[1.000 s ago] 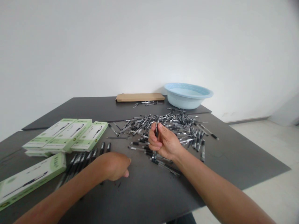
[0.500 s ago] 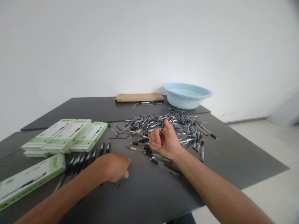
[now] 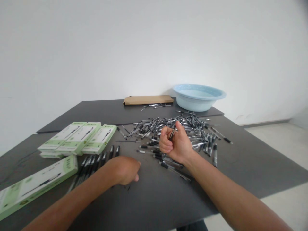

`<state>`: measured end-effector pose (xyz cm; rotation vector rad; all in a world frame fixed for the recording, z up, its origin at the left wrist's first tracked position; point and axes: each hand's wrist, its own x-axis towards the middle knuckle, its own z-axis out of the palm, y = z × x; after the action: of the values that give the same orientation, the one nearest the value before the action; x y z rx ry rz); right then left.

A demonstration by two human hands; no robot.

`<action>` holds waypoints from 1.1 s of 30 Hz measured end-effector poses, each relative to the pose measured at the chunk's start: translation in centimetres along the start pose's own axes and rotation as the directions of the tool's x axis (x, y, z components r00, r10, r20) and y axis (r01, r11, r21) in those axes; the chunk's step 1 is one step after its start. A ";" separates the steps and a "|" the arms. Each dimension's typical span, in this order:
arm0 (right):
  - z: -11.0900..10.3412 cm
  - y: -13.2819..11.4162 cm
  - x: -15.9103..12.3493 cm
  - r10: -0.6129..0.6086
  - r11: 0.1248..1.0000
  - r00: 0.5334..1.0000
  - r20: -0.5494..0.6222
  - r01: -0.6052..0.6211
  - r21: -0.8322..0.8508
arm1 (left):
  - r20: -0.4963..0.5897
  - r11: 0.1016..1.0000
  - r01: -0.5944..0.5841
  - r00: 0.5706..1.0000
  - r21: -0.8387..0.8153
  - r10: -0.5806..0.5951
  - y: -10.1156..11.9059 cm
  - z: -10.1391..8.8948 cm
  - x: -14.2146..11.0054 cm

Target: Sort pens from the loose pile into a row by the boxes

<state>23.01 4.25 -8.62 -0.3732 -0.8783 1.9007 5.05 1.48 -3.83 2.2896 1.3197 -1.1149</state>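
My right hand (image 3: 176, 142) is raised over the near side of a large heap of pens (image 3: 192, 123), its fingers curled round a dark pen (image 3: 172, 132) that rises beside the thumb. Low over the table, my left hand (image 3: 127, 169) is closed with its back toward me; whatever its fingers hold is hidden. Just left of that hand, a row of black-gripped pens (image 3: 91, 165) lies side by side, partly covered by my forearm. Some clear pens with black grips (image 3: 174, 170) are spread below my right hand.
Green-and-white pen boxes (image 3: 79, 136) are stacked at the left, and one more box (image 3: 45, 183) lies nearer me. At the back stand a light blue basin (image 3: 198, 101) and a flat brown cardboard piece (image 3: 148, 100). The dark table's edge (image 3: 267, 195) runs along the right.
The whole view has shifted slightly, so the table and its things appear farther right. Both hands keep nearly the same pose, the right one still holding its pen.
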 end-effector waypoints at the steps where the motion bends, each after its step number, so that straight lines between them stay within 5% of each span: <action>1: 0.0 0.0 0.0 0.003 1.000 1.000 0.007 -0.003 -0.003 | -0.007 1.000 -0.002 1.000 -0.010 0.002 0.1 0.0 0.0; 17: -0.3 0.0 0.2 0.021 1.000 0.999 0.024 -0.022 0.003 | -0.016 1.000 0.005 1.000 -0.029 -0.005 0.0 0.0 -0.1; 25: 0.0 0.3 0.1 0.012 1.000 0.997 -0.075 -0.011 0.017 | -0.037 1.000 0.016 0.999 -0.005 -0.016 -0.6 0.2 0.1; 33: -0.1 1.1 0.2 0.023 0.993 0.977 -0.212 -0.046 -0.108 | -0.128 1.000 0.017 0.992 -0.008 -0.018 -2.9 -0.9 -2.9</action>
<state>22.21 4.17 -9.43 -0.6495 -0.8421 1.8086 2.25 1.80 -0.77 2.3838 1.3899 -0.9819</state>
